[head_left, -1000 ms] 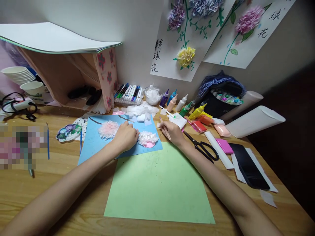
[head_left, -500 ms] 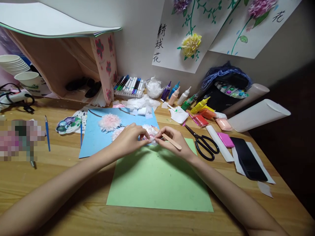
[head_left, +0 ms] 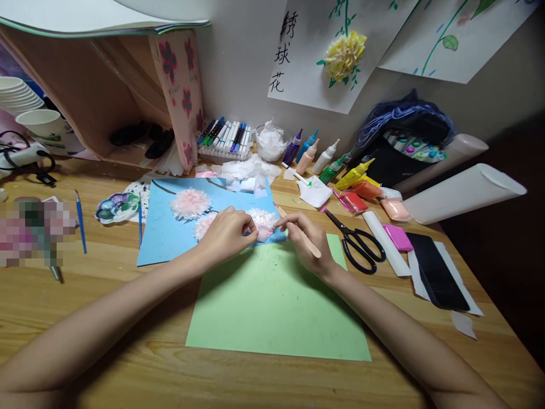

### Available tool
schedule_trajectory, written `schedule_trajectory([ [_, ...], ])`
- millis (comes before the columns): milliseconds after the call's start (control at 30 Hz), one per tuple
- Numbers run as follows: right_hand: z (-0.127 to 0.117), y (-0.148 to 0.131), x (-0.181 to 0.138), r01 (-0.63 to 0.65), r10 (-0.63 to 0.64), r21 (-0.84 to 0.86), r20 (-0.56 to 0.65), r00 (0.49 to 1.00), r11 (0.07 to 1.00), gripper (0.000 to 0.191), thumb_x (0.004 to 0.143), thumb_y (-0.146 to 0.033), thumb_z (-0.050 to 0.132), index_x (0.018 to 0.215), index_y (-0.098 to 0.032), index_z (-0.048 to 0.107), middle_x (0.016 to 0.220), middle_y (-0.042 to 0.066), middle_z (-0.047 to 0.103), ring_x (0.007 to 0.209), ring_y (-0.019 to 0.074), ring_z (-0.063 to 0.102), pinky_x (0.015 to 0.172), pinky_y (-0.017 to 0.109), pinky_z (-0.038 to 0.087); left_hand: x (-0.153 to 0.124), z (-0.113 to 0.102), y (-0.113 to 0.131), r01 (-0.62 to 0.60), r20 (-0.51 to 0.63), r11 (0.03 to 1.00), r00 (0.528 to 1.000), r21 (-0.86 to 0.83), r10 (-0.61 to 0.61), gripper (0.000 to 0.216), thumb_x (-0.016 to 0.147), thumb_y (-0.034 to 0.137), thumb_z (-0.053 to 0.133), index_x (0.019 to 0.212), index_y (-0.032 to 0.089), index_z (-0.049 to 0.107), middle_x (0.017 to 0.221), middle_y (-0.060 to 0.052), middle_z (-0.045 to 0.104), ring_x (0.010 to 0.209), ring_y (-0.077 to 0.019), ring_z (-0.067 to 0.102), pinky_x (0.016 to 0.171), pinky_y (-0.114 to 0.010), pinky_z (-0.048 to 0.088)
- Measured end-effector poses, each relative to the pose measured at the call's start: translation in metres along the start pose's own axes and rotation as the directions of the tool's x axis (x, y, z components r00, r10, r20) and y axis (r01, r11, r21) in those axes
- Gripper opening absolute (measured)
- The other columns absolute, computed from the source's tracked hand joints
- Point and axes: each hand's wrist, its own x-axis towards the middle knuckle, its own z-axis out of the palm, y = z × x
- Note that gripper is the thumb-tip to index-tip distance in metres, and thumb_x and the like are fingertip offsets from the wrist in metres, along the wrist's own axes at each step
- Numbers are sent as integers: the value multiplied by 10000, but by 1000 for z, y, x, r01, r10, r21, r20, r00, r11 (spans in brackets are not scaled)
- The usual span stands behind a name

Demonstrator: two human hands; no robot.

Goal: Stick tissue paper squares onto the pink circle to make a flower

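My right hand [head_left: 309,244] is closed around a flat wooden craft stick [head_left: 314,248], its thumb and forefinger reaching left. My left hand [head_left: 227,230] is pinched, thumb against forefinger, at a small pale pink paper piece [head_left: 264,233]. Just behind that piece is a fluffy white-pink paper flower [head_left: 260,217] on the blue sheet [head_left: 164,244]. Two more paper flowers lie on this sheet: a pink one [head_left: 190,203] in full view and another [head_left: 204,225] partly covered by my left hand. Under my wrists spreads a green sheet [head_left: 276,309].
Black-handled scissors [head_left: 356,241], a pink packet [head_left: 398,237] and a black phone [head_left: 438,272] lie at right. Paint bottles [head_left: 327,156], markers [head_left: 225,136] and crumpled white tissue [head_left: 249,170] stand behind. Paintbrushes [head_left: 80,221] and a paint palette [head_left: 117,208] are at left.
My hands have moved apart; the right has shifted slightly right with the craft stick. More of the white-pink flower shows between them. The camera view has tilted down a little.
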Motion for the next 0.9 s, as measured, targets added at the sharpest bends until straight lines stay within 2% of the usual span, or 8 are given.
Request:
schedule_trajectory([
  [100, -1, 6, -7, 166, -167, 26, 34, 985, 986, 417, 962, -346, 254, 732, -196, 569, 657, 22, 586, 617, 145, 533, 635, 291, 422, 0, 1, 0, -7, -21, 1000, 1000, 19, 7, 161, 776, 244, 519, 672, 184, 626, 678, -26, 627, 711, -184, 483, 641, -295, 336],
  [167, -1, 10, -10, 249, -250, 26, 107, 962, 968, 467, 968, -346, 205, 670, -197, 533, 588, 15, 539, 568, 140, 497, 605, 286, 409, 0, 2, 0, -4, -26, 1000, 1000, 21, 5, 167, 782, 262, 523, 667, 184, 615, 686, -26, 629, 717, -185, 482, 632, -292, 332],
  [233, 1, 14, -10, 277, -273, 2, 165, 948, 961, 459, 971, -318, 196, 672, -196, 521, 569, 10, 517, 547, 137, 477, 585, 281, 395, 1, 3, 1, 8, -25, 1000, 1000, 30, -7, 172, 785, 273, 526, 664, 183, 608, 700, -29, 632, 723, -186, 483, 622, -289, 327],
  [433, 8, 19, -5, 246, -234, -32, 212, 949, 969, 435, 979, -315, 198, 740, -191, 540, 611, 16, 533, 607, 144, 508, 635, 276, 403, 3, 1, 1, 9, -18, 997, 1000, 76, -8, 154, 787, 263, 539, 674, 180, 604, 699, -27, 627, 727, -186, 483, 631, -293, 334],
  [533, 10, 20, -4, 223, -211, -27, 231, 950, 974, 439, 983, -340, 196, 765, -191, 547, 616, 14, 533, 628, 147, 517, 659, 276, 407, 5, -3, -1, 1, -15, 994, 1000, 105, 1, 173, 828, 266, 500, 738, 178, 618, 720, -28, 630, 739, -189, 491, 667, -307, 358],
  [700, 12, 22, -2, 192, -185, -6, 239, 953, 981, 410, 987, -337, 213, 788, -188, 540, 630, 14, 536, 642, 142, 519, 668, 272, 406, 13, -4, -15, 42, -139, 961, 990, 274, -3, 280, 903, 247, 376, 934, 143, 634, 966, -93, 620, 922, -237, 500, 770, -353, 404],
  [800, 13, 22, -1, 184, -179, 0, 247, 952, 983, 411, 987, -344, 213, 756, -189, 516, 608, 11, 523, 625, 142, 504, 654, 272, 401, 17, 0, -25, -18, -103, 929, 993, 369, 60, 319, 904, 188, 344, 985, 139, 649, 1137, -96, 587, 1026, -247, 491, 821, -365, 412],
  [900, 14, 16, 5, 149, -144, 0, 245, 959, 989, 439, 984, -367, 207, 674, -196, 466, 578, 7, 497, 581, 138, 479, 623, 271, 388, 18, 4, -30, -78, -48, 905, 993, 419, 108, 329, 888, 142, 343, 997, 133, 653, 1209, -83, 573, 1071, -249, 486, 836, -377, 417],
])
